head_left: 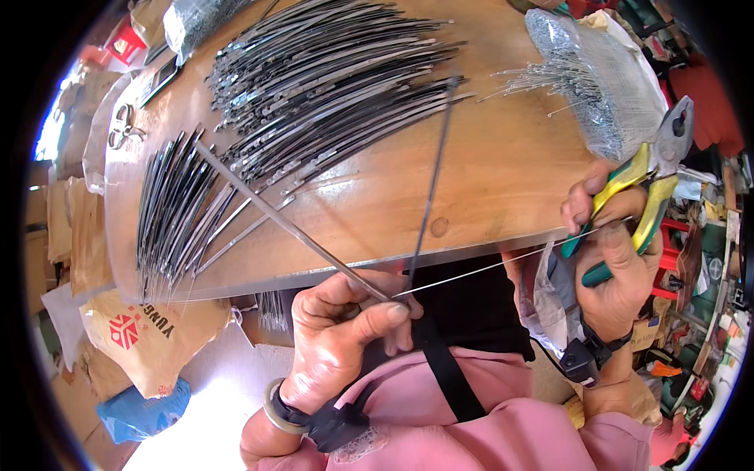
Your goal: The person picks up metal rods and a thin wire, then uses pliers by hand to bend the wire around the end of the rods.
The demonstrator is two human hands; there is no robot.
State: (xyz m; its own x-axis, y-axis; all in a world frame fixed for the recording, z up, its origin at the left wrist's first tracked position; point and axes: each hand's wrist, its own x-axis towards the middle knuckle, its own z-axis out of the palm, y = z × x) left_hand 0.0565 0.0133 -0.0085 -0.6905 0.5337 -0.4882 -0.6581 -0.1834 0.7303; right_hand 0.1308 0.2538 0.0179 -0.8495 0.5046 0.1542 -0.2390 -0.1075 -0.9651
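My left hand (334,337) is closed at the table's near edge, pinching a narrow grey metal strip (287,224) between thumb and fingers. The strip slants up and left over the table. A second thin, dark strip (432,184), blurred, rises steeply from the same fingers; whether the two are joined I cannot tell. From this pinch a thin wire (503,264) stretches rightward to my right hand (620,271). That hand is closed round pliers (650,188) with yellow and green handles, jaws pointing up, and its thumb and finger pinch the wire's far end.
Dark metal strips (314,86) lie in a big heap on the wooden table (503,173), with a smaller bundle (169,196) at left. Small scissors or snips (123,127) and a phone-like device (159,81) lie beyond. At right, a plastic bag (620,86) spills wires. A paper sack (149,337) is below left.
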